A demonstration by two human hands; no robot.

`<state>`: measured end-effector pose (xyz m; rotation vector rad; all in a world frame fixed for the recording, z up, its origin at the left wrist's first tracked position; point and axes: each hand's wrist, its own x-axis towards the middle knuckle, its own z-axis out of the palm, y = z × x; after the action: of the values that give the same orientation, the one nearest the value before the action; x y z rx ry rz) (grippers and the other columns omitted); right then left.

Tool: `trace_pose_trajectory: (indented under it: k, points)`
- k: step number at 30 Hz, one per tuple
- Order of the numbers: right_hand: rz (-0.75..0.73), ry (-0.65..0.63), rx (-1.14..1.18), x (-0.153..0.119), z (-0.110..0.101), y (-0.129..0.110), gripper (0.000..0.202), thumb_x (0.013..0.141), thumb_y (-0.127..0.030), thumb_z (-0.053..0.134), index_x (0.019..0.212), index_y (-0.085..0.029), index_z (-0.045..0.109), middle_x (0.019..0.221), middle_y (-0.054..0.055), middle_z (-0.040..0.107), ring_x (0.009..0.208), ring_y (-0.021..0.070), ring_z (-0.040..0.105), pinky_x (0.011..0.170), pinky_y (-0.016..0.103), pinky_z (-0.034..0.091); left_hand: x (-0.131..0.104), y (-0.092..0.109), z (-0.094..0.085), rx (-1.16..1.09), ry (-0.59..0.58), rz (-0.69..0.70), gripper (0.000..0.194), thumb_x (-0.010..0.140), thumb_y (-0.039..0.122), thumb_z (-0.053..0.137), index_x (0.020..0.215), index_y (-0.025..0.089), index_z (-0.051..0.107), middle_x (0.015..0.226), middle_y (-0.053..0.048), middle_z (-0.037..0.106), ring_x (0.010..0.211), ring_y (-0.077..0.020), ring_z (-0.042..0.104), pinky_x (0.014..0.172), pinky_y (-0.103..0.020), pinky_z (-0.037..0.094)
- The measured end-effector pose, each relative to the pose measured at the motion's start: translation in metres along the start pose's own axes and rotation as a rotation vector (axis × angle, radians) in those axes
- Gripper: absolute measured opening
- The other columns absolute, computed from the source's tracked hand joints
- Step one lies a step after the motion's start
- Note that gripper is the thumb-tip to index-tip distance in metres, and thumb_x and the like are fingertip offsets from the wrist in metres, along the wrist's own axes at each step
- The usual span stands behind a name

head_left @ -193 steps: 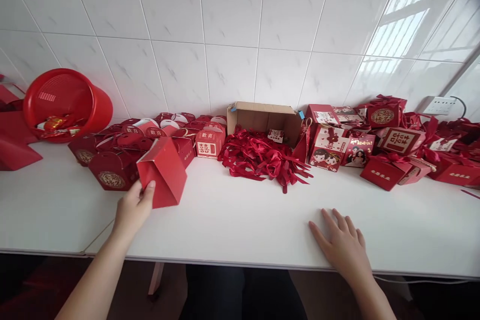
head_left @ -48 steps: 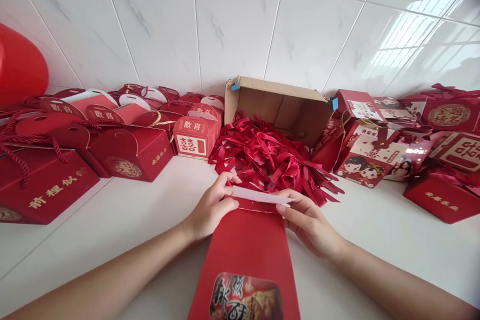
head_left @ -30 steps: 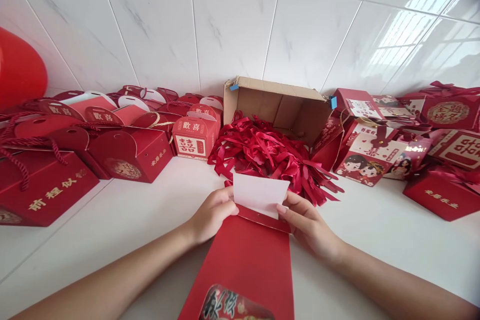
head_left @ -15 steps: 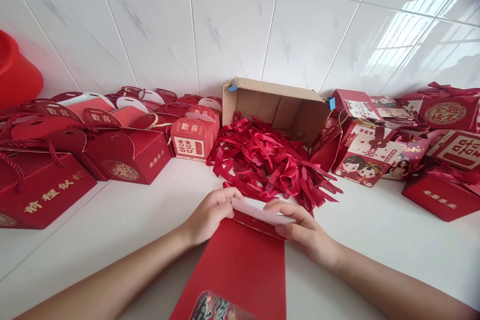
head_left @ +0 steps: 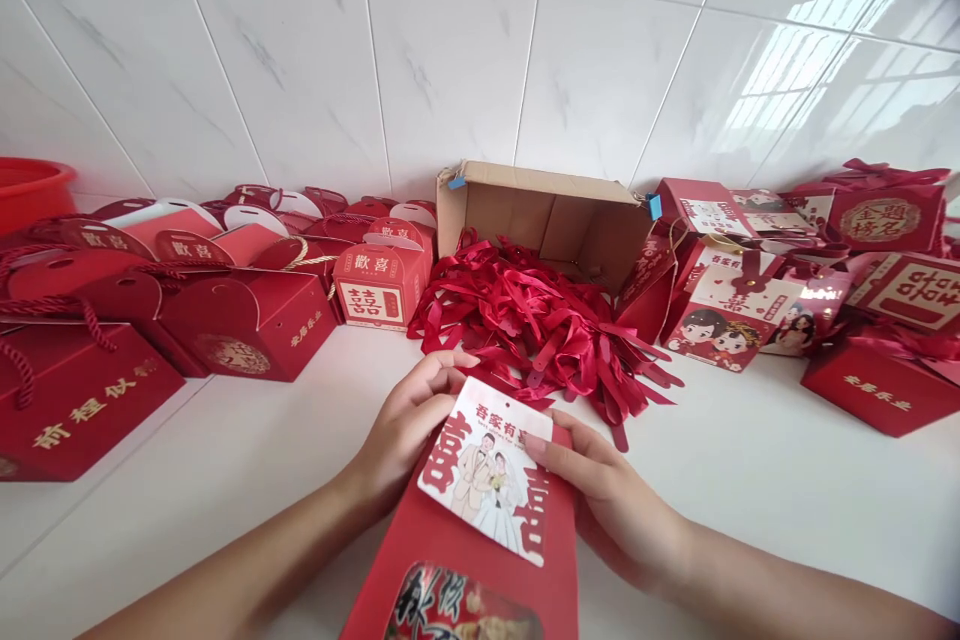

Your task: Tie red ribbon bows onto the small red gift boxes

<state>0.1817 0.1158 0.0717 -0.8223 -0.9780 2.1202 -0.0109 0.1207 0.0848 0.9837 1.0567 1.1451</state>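
A red gift box with a clear window low on its front lies between my hands. Over its upper front rests a white card or flap, printed with a bride and groom and punched with a small hole. At the top left edge of the box, my left hand is closed, its fingers curled behind. My right hand grips the right side, thumb pressing on the white card and the other fingers partly hidden. Just beyond lies a heap of dark red ribbons.
An open cardboard carton lies on its side against the tiled wall, ribbons spilling out. Red gift boxes with rope handles line the left; more decorated boxes stand at right. A red plastic basin is at far left.
The white piece, edge-on at the box's top before, now lies down over the front, its printed side showing. My right hand has moved lower, its thumb on the card. The view has shifted slightly.
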Motion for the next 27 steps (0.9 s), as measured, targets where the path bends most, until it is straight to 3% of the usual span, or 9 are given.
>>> trace_pose_trajectory:
  k: [2, 4, 8, 11, 16, 20, 27]
  points:
    - [-0.13, 0.012, -0.049, -0.003, 0.007, -0.007, 0.03, 0.081, -0.038, 0.065, 0.099, -0.022, 0.047, 0.095, 0.005, 0.067, 0.083, 0.0196, 0.067, 0.075, 0.035, 0.054, -0.007, 0.013, 0.006, -0.013, 0.014, 0.002, 0.036, 0.072, 0.025, 0.055, 0.108, 0.022, 0.054, 0.084, -0.001, 0.064, 0.06, -0.0139, 0.055, 0.054, -0.025, 0.042]
    - [-0.278, -0.047, -0.212, -0.004, 0.01, -0.019, 0.021, 0.086, -0.037, 0.058, 0.092, -0.024, 0.043, 0.09, 0.003, 0.065, 0.076, 0.017, 0.065, 0.068, 0.033, 0.054, -0.017, 0.026, 0.011, -0.028, 0.057, 0.098, 0.036, 0.074, 0.024, 0.052, 0.109, 0.022, 0.058, 0.093, -0.003, 0.066, 0.073, -0.0186, 0.06, 0.062, -0.029, 0.046]
    - [-0.778, -0.267, -0.823, 0.006, 0.013, -0.044, 0.008, 0.09, -0.021, 0.05, 0.094, -0.025, 0.044, 0.089, 0.005, 0.059, 0.079, 0.0169, 0.058, 0.068, 0.032, 0.051, -0.039, 0.04, 0.016, 0.072, 0.151, 0.526, 0.026, 0.082, 0.022, 0.041, 0.093, 0.024, 0.064, 0.091, -0.002, 0.063, 0.088, -0.0216, 0.058, 0.077, -0.033, 0.046]
    - [-1.034, -0.356, -1.025, 0.02, 0.013, -0.048, 0.018, 0.087, -0.014, 0.052, 0.097, -0.026, 0.043, 0.091, 0.006, 0.059, 0.084, 0.0191, 0.057, 0.071, 0.034, 0.049, -0.046, 0.039, 0.016, 0.276, 0.197, 0.727, 0.02, 0.089, 0.026, 0.043, 0.087, 0.022, 0.062, 0.087, -0.003, 0.059, 0.087, -0.0202, 0.055, 0.079, -0.032, 0.044]
    - [-0.855, -0.141, -0.753, 0.032, 0.018, -0.033, 0.019, 0.088, -0.023, 0.054, 0.103, -0.027, 0.043, 0.098, 0.004, 0.058, 0.083, 0.0167, 0.058, 0.066, 0.028, 0.05, -0.037, 0.031, 0.014, 0.43, 0.261, 0.652, 0.01, 0.091, 0.032, 0.048, 0.089, 0.022, 0.05, 0.085, -0.001, 0.059, 0.081, -0.0164, 0.057, 0.068, -0.026, 0.046]
    - [-0.806, -0.073, -0.505, 0.034, 0.025, -0.027, 0.025, 0.085, -0.027, 0.061, 0.102, -0.027, 0.043, 0.1, 0.001, 0.058, 0.085, 0.0146, 0.059, 0.068, 0.026, 0.052, -0.025, 0.026, 0.012, 0.489, 0.277, 0.59, 0.013, 0.091, 0.035, 0.049, 0.088, 0.023, 0.05, 0.087, 0.001, 0.059, 0.073, -0.0117, 0.055, 0.062, -0.021, 0.045]
    - [-0.76, 0.008, -0.472, 0.04, 0.03, -0.027, 0.019, 0.084, -0.031, 0.063, 0.09, -0.024, 0.047, 0.081, -0.003, 0.059, 0.064, 0.0078, 0.057, 0.057, 0.019, 0.05, -0.018, 0.02, 0.011, 0.451, 0.251, 0.616, 0.012, 0.095, 0.036, 0.042, 0.094, 0.025, 0.045, 0.089, 0.003, 0.054, 0.071, -0.0092, 0.053, 0.062, -0.019, 0.045]
